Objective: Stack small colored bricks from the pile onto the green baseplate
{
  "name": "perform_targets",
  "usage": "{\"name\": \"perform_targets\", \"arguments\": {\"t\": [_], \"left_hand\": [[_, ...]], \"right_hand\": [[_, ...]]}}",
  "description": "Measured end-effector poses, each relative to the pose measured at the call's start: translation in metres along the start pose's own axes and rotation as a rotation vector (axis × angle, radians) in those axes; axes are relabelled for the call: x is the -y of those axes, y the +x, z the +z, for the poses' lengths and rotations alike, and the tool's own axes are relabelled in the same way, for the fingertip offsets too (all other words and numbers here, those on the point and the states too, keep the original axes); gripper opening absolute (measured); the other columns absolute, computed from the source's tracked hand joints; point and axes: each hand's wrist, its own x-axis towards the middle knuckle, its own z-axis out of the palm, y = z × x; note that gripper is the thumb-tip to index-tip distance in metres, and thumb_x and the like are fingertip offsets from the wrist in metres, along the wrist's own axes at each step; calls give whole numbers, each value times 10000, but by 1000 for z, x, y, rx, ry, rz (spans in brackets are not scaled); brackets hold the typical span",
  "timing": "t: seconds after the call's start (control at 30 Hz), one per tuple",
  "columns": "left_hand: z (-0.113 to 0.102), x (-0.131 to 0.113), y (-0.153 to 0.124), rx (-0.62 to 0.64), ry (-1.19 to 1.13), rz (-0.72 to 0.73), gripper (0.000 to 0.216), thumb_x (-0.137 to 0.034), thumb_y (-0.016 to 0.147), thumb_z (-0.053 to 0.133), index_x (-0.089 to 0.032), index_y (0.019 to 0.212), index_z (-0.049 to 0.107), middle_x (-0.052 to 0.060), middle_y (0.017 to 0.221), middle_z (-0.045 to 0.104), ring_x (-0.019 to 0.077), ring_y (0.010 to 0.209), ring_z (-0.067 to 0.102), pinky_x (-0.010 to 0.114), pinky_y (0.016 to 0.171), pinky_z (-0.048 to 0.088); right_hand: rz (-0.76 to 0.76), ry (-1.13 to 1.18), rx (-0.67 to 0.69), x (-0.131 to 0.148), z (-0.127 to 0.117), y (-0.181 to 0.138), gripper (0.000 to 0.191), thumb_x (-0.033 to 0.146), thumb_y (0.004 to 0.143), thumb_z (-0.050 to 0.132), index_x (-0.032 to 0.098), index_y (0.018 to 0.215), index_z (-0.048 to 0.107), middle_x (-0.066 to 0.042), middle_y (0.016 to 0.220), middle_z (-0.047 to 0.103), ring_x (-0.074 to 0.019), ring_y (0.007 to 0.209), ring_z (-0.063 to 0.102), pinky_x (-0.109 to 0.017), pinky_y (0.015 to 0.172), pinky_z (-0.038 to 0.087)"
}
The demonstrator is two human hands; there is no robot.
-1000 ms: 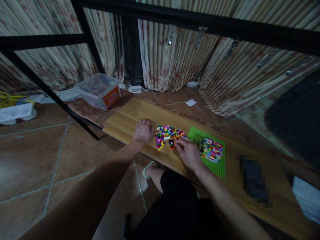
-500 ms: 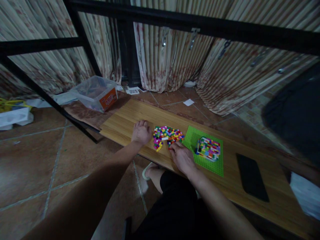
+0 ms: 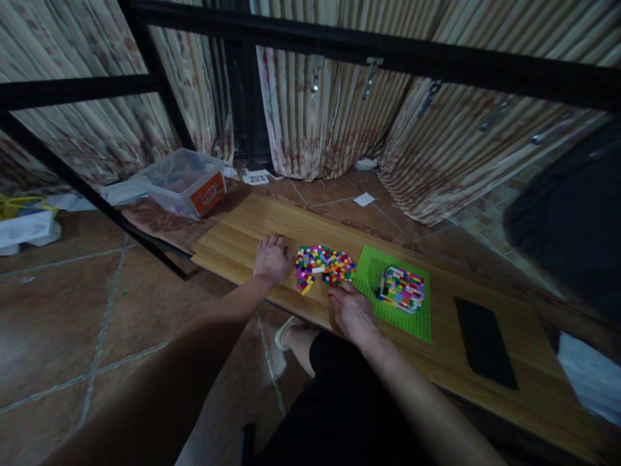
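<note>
My left hand (image 3: pixel 273 259) rests on the wooden board, left of the brick pile, its fingers curled under and nothing visible in them. My right hand (image 3: pixel 353 310) is at the near side of the pile, thumb and fingers pinched on a small red toy brick (image 3: pixel 330 294). Between the hands lies a loose pile of small multicoloured toy bricks (image 3: pixel 334 264), with a white brick (image 3: pixel 318 270) among them. Right of the pile, a green baseplate (image 3: pixel 418 327) carries a low, roughly rectangular build of mixed-colour bricks (image 3: pixel 402 288).
The long wooden board (image 3: pixel 233 236) has a black flat object (image 3: pixel 485 343) at its right. A clear plastic box (image 3: pixel 182 184) with an orange label stands beyond its left end. A black metal frame (image 3: pixel 339 42) crosses ahead, before striped curtains (image 3: pixel 334 123). Paper scraps lie on the tiled floor.
My right hand has drawn back slightly toward me from the pile's near edge, the red brick at its fingertips. The left hand stays in place. The view has shifted slightly.
</note>
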Motion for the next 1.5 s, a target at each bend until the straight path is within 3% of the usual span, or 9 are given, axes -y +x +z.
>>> {"name": "perform_targets", "arguments": {"t": [0.27, 0.63, 1.0, 1.13, 1.33, 1.5], "left_hand": [[2, 2, 0, -22, 0, 21, 349, -269, 888, 423, -155, 1163, 604, 122, 1237, 602, 282, 1154, 510, 419, 1013, 408], [3, 2, 0, 0, -1, 12, 364, -278, 888, 418, -157, 1179, 603, 136, 1241, 599, 290, 1156, 512, 437, 1008, 409], [3, 2, -1, 0, -9, 15, 356, -271, 891, 412, -156, 1165, 608, 126, 1226, 609, 286, 1161, 509, 440, 1028, 398], [3, 1, 0, 7, -9, 14, 361, -275, 891, 415, -150, 1169, 609, 133, 1214, 612, 294, 1160, 513, 449, 1025, 397], [1, 0, -1, 6, -3, 7, 369, -274, 897, 411, -139, 1184, 599, 135, 1221, 609, 292, 1163, 511, 443, 1026, 396], [3, 1, -1, 1, -5, 21, 355, -274, 898, 403, -138, 1156, 607, 137, 1225, 607, 291, 1157, 510, 444, 1025, 397]], "right_hand": [[10, 81, -86, -1, 11, -4, 324, 110, 891, 422, 196, 979, 722, -79, 962, 664, -175, 874, 626, -258, 798, 476], [12, 13, -63, 0, 8, 1, 269, 186, 953, 430, 180, 983, 696, -86, 991, 679, -177, 888, 637, -267, 812, 474], [-12, 8, -140, 8, -3, 55, 289, 207, 937, 472, 162, 1146, 666, -103, 1062, 695, -197, 967, 637, -295, 902, 463], [-61, 68, -144, 8, 2, 45, 331, 181, 944, 422, 192, 1154, 677, -95, 1074, 689, -191, 948, 636, -307, 901, 476], [-271, 130, -8, 18, 10, 22, 390, 116, 916, 410, 235, 1155, 695, -70, 1065, 652, -174, 955, 620, -275, 867, 495], [-241, 91, -6, 10, 14, 9, 400, 134, 923, 393, 227, 1189, 677, -74, 1039, 640, -190, 951, 608, -301, 851, 518]]}}
